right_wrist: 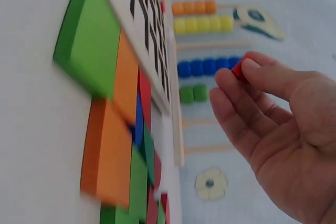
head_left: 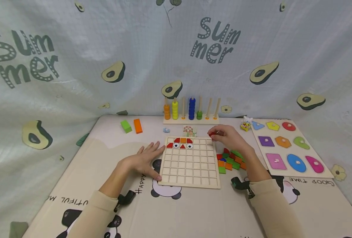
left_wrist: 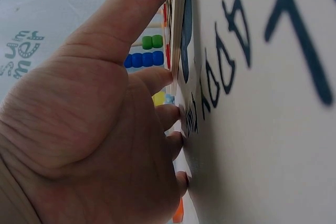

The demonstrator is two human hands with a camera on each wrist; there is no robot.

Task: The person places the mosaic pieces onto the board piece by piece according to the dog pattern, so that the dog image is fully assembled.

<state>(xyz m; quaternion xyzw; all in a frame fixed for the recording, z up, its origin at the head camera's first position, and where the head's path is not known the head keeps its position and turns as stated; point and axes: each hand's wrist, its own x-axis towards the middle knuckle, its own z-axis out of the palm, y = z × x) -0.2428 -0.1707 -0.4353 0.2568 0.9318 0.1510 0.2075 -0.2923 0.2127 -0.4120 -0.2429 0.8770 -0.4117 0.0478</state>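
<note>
A wooden grid board [head_left: 188,168] lies flat in the middle of the table. Red pieces, an orange square [head_left: 183,140] and white eye-like discs [head_left: 176,145] fill part of its top rows at the left. My left hand [head_left: 142,161] is spread beside the board, thumb and index finger at its left edge, the other fingertips on the tablecloth. Above the board's top right corner, my right hand [head_left: 230,137] pinches a small red block [right_wrist: 240,70] between thumb and fingertips; its exact shape is mostly hidden.
Loose coloured blocks [head_left: 228,161] are heaped right of the board. Behind it lie a small pattern card [head_left: 189,131] and a bead stacker [head_left: 191,121]. A knobbed shape puzzle [head_left: 278,152] and a toy figure [head_left: 246,125] are at right; green [head_left: 126,126] and orange blocks [head_left: 138,126] lie at back left.
</note>
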